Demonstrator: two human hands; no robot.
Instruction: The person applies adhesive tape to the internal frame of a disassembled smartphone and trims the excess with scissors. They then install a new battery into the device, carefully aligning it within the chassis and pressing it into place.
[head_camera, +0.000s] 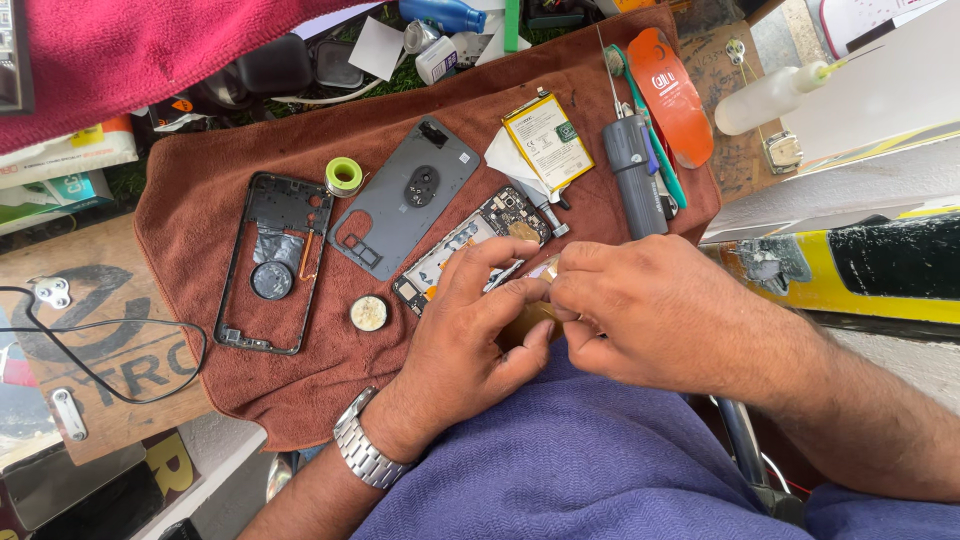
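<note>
Left hand and right hand pinched together on a small brownish piece, just in front of the opened phone on the brown cloth. Battery and grey screwdriver nearby.

Brown terry cloth — rough; grey phone back — matt plastic.

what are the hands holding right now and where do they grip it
Both hands pinch a small brownish piece: left hand under it with thumb and fingers, right hand at its top edge. What it is cannot be told.
</note>
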